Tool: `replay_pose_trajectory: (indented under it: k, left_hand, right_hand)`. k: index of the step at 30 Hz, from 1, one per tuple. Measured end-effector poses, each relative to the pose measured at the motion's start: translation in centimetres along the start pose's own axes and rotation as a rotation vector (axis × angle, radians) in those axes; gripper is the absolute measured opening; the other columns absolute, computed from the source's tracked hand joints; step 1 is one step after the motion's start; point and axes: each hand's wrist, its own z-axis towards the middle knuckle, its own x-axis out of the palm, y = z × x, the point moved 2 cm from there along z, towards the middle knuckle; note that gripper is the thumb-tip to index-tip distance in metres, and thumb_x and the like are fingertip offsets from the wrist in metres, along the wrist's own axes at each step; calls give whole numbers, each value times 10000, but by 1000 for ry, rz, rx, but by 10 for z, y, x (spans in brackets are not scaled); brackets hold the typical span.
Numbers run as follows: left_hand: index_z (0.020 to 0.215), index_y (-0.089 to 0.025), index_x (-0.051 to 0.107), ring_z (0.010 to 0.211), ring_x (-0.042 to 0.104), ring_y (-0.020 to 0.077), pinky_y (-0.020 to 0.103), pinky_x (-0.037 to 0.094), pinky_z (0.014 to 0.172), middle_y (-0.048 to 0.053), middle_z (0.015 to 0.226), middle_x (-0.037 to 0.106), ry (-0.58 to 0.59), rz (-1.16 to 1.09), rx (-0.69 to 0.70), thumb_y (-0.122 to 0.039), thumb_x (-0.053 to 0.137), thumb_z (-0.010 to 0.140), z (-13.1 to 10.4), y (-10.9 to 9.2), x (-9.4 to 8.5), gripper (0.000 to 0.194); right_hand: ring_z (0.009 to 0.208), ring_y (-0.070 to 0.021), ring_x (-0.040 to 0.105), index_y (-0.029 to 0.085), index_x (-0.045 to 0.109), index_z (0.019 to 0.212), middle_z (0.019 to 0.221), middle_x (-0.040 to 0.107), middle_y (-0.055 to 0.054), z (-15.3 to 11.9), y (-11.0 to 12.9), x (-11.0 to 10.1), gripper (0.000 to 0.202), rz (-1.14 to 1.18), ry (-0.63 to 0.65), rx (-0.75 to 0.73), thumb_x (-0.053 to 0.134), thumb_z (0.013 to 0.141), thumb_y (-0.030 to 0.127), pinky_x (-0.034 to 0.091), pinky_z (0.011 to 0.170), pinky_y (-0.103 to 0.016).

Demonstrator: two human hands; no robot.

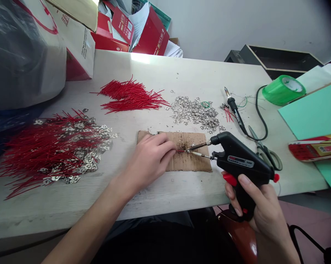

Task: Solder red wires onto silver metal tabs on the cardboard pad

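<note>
My left hand (pixel 154 154) pinches a short red wire (pixel 180 150) over a scorched piece of brown cardboard (pixel 190 165). The wire's far end meets a small metal tab (pixel 188 150). In my right hand (pixel 253 201) is a black soldering gun (pixel 237 157) with a red trigger, its tip touching or very near the tab. Behind the cardboard lie loose metal tabs (pixel 194 112) and a pile of red wires (pixel 132 96). At the left is a heap of red wires with tabs on their ends (pixel 58 150).
A soldering iron (pixel 235 112), scissors (pixel 267 156) and green tape (pixel 283 90) lie on the right of the table (pixel 160 198). A plastic bag (pixel 25 55) and red boxes (pixel 151 35) stand at the back left. Green sheets (pixel 314 106) are far right.
</note>
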Motion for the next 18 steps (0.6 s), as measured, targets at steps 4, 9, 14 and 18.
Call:
replay_pose_trajectory:
  k: [4, 9, 14, 18]
  left_hand:
    - [1012, -199, 735, 852, 596, 188, 361, 397, 809, 35, 948, 660, -2, -1, 2, -204, 566, 1068, 0, 0, 0, 179]
    - [1017, -197, 739, 843, 589, 188, 358, 393, 798, 34, 939, 653, -1, 0, 1, -199, 564, 1068, 0, -1, -1, 182]
    - [1004, -182, 727, 866, 610, 195, 358, 411, 798, 41, 953, 662, -2, -21, -5, -194, 557, 1069, 1, -1, -1, 182]
    - [998, -184, 712, 875, 617, 197, 365, 414, 806, 44, 962, 674, 1, -33, -6, -198, 549, 1072, 0, -1, -1, 180]
  right_hand:
    - [385, -91, 455, 175, 700, 999, 669, 626, -7, 1, -1, -1, 367, -5, 0, 3, 709, 963, 540, 346, 383, -246]
    - [377, -81, 439, 174, 692, 961, 658, 619, -4, 1, 0, 0, 351, -4, -1, -3, 692, 978, 525, 353, 382, -238]
    - [378, -67, 442, 164, 706, 938, 660, 619, -5, 2, -1, 1, 356, -1, -18, -2, 688, 980, 518, 377, 389, -224]
    - [356, -76, 436, 169, 698, 893, 644, 617, -9, 3, -1, 1, 363, 14, -14, -20, 714, 954, 526, 370, 360, -229]
